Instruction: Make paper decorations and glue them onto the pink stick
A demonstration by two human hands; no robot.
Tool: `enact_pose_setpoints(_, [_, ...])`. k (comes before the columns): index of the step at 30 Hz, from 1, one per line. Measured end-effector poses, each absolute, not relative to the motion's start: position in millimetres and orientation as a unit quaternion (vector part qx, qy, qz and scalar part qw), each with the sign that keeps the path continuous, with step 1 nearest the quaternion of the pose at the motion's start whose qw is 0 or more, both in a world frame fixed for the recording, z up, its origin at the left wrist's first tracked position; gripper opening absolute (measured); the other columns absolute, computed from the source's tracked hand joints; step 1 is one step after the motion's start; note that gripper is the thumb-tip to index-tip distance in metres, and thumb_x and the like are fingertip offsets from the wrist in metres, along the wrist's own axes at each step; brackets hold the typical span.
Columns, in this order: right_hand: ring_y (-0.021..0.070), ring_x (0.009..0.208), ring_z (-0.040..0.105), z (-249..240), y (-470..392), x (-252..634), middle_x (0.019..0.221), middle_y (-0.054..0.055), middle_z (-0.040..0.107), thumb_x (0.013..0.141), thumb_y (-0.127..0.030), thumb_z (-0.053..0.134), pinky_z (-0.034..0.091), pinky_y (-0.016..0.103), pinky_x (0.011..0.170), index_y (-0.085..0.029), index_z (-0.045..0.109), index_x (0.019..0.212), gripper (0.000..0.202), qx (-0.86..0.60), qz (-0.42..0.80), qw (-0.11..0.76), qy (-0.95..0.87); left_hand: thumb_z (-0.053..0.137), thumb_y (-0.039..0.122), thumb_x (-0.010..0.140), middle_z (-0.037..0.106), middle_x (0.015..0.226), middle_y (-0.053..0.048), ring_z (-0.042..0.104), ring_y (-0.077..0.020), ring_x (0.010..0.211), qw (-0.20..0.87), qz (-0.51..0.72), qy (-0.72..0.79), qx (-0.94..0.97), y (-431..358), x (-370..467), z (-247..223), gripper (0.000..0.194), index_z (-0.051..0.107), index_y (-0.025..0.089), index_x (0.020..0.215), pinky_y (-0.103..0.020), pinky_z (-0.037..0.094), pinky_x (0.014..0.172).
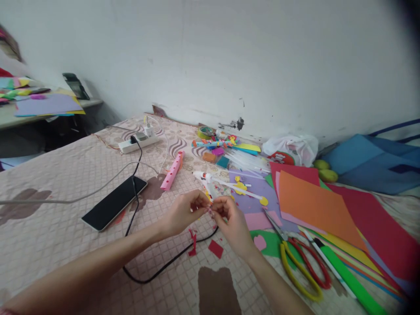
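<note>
My left hand point(186, 212) and my right hand point(232, 222) meet near the middle of the view, over the patterned cloth. Fingertips of both are pinched together around a tiny pinkish piece point(210, 210), mostly hidden between them. Just behind the hands lies a white glue gun point(210, 183). Below them on the cloth are a red paper square point(215, 249) and a torn red scrap point(193, 245). A pink dotted paper roll point(173, 170) rests to the left of the glue gun.
Scissors point(285, 240), a green marker point(348, 278) and stacked coloured sheets point(318, 205) lie at the right. A black phone point(114, 203), a black cable point(164, 265) and a white power strip point(139, 142) are at the left. Fruit and a white plastic bag point(293, 148) sit near the wall.
</note>
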State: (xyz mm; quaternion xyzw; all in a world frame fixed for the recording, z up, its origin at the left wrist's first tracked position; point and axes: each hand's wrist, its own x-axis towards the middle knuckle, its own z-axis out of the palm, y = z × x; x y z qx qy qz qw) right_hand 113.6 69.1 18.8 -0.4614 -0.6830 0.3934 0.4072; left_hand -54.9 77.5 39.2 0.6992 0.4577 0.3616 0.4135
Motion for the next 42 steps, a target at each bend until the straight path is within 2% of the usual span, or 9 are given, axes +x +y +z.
enact_pose_setpoints(10, [0.0150, 0.076, 0.059, 20, 66, 109, 0.082, 0.001, 0.060, 0.080, -0.013, 0.052, 0.047, 0.027, 0.066, -0.021, 0.049, 0.097, 0.019, -0.440, 0.404, 0.423, -0.681, 0.054, 0.012, 0.077, 0.063, 0.081, -0.003, 0.057, -0.0108, 0.072, 0.411, 0.403, 0.439, 0.690, 71, -59, 33, 0.012, 0.058, 0.014, 0.089, -0.022, 0.045, 0.064])
enact_pose_setpoints(15, [0.0145, 0.076, 0.057, 19, 62, 109, 0.084, 0.002, 0.059, 0.080, -0.012, 0.052, 0.046, 0.028, 0.069, -0.021, 0.051, 0.095, 0.018, -0.437, 0.370, 0.430, -0.698, 0.055, 0.017, 0.080, 0.063, 0.082, -0.004, 0.057, -0.0108, 0.071, 0.421, 0.406, 0.431, 0.687, 69, -59, 29, 0.009, 0.057, 0.014, 0.087, -0.023, 0.046, 0.064])
enact_pose_setpoints(21, [0.0163, 0.083, 0.054, 24, 59, 109, 0.089, 0.004, 0.054, 0.078, -0.010, 0.053, 0.046, 0.029, 0.071, -0.020, 0.051, 0.079, 0.011, -0.432, 0.299, 0.463, -0.714, 0.057, 0.018, 0.079, 0.062, 0.082, -0.003, 0.058, -0.0105, 0.073, 0.388, 0.454, 0.429, 0.678, 66, -56, 28, 0.010, 0.056, 0.015, 0.089, -0.022, 0.047, 0.065])
enact_pose_setpoints(25, [0.0165, 0.083, 0.054, 24, 58, 108, 0.090, 0.005, 0.054, 0.080, -0.010, 0.051, 0.046, 0.028, 0.070, -0.020, 0.054, 0.083, 0.011, -0.431, 0.297, 0.461, -0.716, 0.056, 0.018, 0.080, 0.062, 0.082, -0.002, 0.058, -0.0102, 0.073, 0.349, 0.459, 0.426, 0.697, 64, -56, 30, 0.010, 0.057, 0.015, 0.090, -0.022, 0.048, 0.066])
enact_pose_setpoints(36, [0.0160, 0.075, 0.055, 25, 57, 106, 0.080, 0.003, 0.058, 0.081, -0.012, 0.051, 0.045, 0.028, 0.067, -0.021, 0.056, 0.080, 0.009, -0.436, 0.299, 0.460, -0.713, 0.055, 0.013, 0.080, 0.062, 0.081, -0.002, 0.057, -0.0101, 0.072, 0.315, 0.442, 0.424, 0.725, 63, -56, 28, 0.013, 0.056, 0.016, 0.092, -0.022, 0.048, 0.065])
enact_pose_setpoints(42, [0.0160, 0.075, 0.056, 21, 55, 107, 0.081, 0.003, 0.059, 0.082, -0.014, 0.051, 0.046, 0.028, 0.069, -0.021, 0.056, 0.082, 0.008, -0.439, 0.298, 0.464, -0.709, 0.053, 0.012, 0.080, 0.062, 0.081, -0.002, 0.058, -0.0103, 0.073, 0.315, 0.440, 0.412, 0.733, 62, -56, 30, 0.013, 0.056, 0.015, 0.092, -0.023, 0.049, 0.066])
